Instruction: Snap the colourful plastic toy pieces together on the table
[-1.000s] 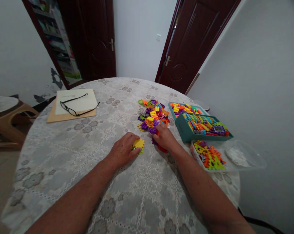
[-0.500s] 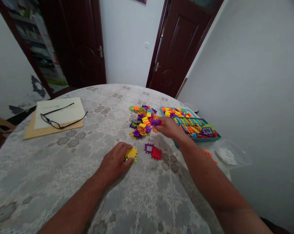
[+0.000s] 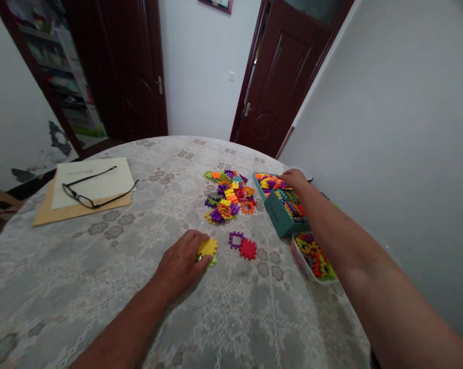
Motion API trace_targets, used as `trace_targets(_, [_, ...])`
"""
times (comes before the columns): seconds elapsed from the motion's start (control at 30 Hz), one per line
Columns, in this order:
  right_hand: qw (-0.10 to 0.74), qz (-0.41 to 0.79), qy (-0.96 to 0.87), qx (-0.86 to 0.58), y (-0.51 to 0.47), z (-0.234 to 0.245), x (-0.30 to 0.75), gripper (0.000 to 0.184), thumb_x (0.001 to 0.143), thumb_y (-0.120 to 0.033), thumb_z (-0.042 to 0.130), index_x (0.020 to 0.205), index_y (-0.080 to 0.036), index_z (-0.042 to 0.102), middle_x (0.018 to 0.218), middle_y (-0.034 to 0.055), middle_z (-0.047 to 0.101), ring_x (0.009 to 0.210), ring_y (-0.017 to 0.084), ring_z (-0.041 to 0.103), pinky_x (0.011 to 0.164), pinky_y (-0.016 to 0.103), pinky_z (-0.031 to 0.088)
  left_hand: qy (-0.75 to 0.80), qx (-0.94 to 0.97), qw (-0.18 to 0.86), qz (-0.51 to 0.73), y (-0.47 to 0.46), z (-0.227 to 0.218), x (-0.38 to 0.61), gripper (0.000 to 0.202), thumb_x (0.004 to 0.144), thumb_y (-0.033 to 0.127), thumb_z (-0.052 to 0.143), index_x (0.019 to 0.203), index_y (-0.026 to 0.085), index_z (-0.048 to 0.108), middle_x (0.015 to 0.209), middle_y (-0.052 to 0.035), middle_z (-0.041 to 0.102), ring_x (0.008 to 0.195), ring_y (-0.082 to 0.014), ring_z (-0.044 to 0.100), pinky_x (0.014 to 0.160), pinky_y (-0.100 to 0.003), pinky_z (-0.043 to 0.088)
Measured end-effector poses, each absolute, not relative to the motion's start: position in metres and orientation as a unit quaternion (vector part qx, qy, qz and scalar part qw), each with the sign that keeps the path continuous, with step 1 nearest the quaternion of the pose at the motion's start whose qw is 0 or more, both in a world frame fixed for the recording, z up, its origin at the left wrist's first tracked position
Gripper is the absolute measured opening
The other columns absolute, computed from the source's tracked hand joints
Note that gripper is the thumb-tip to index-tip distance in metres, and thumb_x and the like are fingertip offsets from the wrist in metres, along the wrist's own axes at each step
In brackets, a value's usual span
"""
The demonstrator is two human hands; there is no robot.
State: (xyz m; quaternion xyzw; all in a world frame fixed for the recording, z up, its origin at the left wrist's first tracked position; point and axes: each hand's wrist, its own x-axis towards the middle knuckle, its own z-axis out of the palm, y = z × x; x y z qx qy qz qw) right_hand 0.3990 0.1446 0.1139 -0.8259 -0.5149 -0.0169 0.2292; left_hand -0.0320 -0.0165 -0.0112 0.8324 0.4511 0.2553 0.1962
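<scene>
My left hand (image 3: 185, 261) rests on the table, thumb and fingers closed around a yellow toothed square tile (image 3: 207, 247) with a light green tile (image 3: 212, 260) beneath it. Just right of it lie a purple square frame (image 3: 235, 239) and a red toothed square tile (image 3: 248, 249), touching each other. My right hand (image 3: 294, 178) reaches to the far teal tray (image 3: 259, 187), its fingers bent down among yellow, orange and purple pieces (image 3: 270, 181). What those fingers pinch, if anything, is hidden.
A pile of mixed toothed pieces (image 3: 227, 197) lies mid-table. Near my right forearm stand a teal box (image 3: 279, 218) of rods and a clear tub (image 3: 304, 266) of colourful pieces. Black eyeglasses (image 3: 86, 201) lie on papers (image 3: 68, 177) at left.
My right hand, with a purple piece in its fingers, has moved from the pile rightward to the far tray. My left hand stays on the yellow tile. The clear tub has come into view.
</scene>
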Motion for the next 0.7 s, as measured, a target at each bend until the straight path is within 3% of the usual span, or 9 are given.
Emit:
trace_targets(0.1, [0.233, -0.017, -0.527, -0.817, 0.139, 0.113, 0.388, 0.027, 0.089, -0.021, 0.064, 0.103, -0.008, 0.082, 0.100, 0.0173, 0.080, 0.095, 0.025, 0.073, 0.084, 0.031, 0.052, 0.450, 0.834, 0.195, 0.251, -0.016, -0.013, -0.032, 0.035, 0.094, 0.032, 0.062, 0.128, 0.025, 0.062, 0.129, -0.0085, 0.065, 0.117, -0.0265, 0.066, 0.099, -0.040, 0.055])
trace_targets(0.2, [0.252, -0.018, -0.560, -0.789, 0.127, 0.110, 0.357, 0.034, 0.094, -0.022, 0.056, 0.116, -0.012, 0.080, 0.113, 0.0123, 0.079, 0.103, 0.023, 0.071, 0.091, 0.030, 0.051, 0.450, 0.835, 0.198, 0.245, -0.016, -0.014, -0.031, 0.036, 0.094, 0.032, 0.062, 0.129, 0.024, 0.061, 0.133, -0.0093, 0.064, 0.120, -0.0274, 0.065, 0.101, -0.041, 0.054])
trace_targets(0.33, [0.241, 0.053, -0.687, -0.684, 0.094, 0.084, 0.290, 0.031, 0.096, -0.029, 0.060, 0.118, -0.017, 0.078, 0.115, 0.0093, 0.078, 0.105, 0.024, 0.070, 0.097, 0.034, 0.052, 0.450, 0.834, 0.203, 0.246, -0.019, -0.011, -0.031, 0.041, 0.094, 0.028, 0.062, 0.134, 0.025, 0.058, 0.136, -0.0092, 0.061, 0.125, -0.0272, 0.063, 0.104, -0.041, 0.054])
trace_targets(0.43, [0.222, 0.079, -0.775, -0.586, 0.065, 0.048, 0.240, 0.050, 0.094, -0.034, 0.068, 0.141, -0.018, 0.066, 0.136, 0.0135, 0.070, 0.122, 0.027, 0.065, 0.108, 0.039, 0.049, 0.446, 0.833, 0.205, 0.254, -0.021, -0.008, -0.031, 0.049, 0.093, 0.024, 0.063, 0.141, 0.026, 0.054, 0.138, -0.0087, 0.058, 0.126, -0.0262, 0.061, 0.104, -0.039, 0.054])
trace_targets(0.5, [0.208, 0.054, -0.806, -0.551, 0.051, 0.025, 0.217, 0.058, 0.091, -0.031, 0.072, 0.146, -0.018, 0.061, 0.146, 0.0157, 0.063, 0.134, 0.030, 0.057, 0.117, 0.045, 0.042, 0.447, 0.832, 0.204, 0.257, -0.021, -0.008, -0.030, 0.052, 0.093, 0.022, 0.064, 0.144, 0.026, 0.053, 0.139, -0.0086, 0.056, 0.126, -0.0256, 0.061, 0.104, -0.039, 0.054])
trace_targets(0.6, [0.210, 0.022, -0.803, -0.557, 0.040, 0.005, 0.201, 0.048, 0.092, -0.023, 0.067, 0.139, -0.016, 0.063, 0.138, 0.0180, 0.064, 0.130, 0.031, 0.056, 0.116, 0.046, 0.041, 0.457, 0.828, 0.202, 0.253, -0.021, -0.009, -0.030, 0.053, 0.093, 0.023, 0.066, 0.144, 0.026, 0.054, 0.137, -0.0086, 0.056, 0.121, -0.0251, 0.063, 0.103, -0.039, 0.054])
trace_targets(0.7, [0.231, 0.040, -0.783, -0.577, 0.034, 0.003, 0.204, 0.036, 0.089, -0.017, 0.062, 0.125, -0.015, 0.066, 0.120, 0.0159, 0.068, 0.113, 0.029, 0.061, 0.102, 0.041, 0.048, 0.467, 0.825, 0.200, 0.250, -0.020, -0.010, -0.029, 0.052, 0.092, 0.025, 0.068, 0.143, 0.025, 0.055, 0.137, -0.0083, 0.055, 0.117, -0.0245, 0.064, 0.101, -0.039, 0.054])
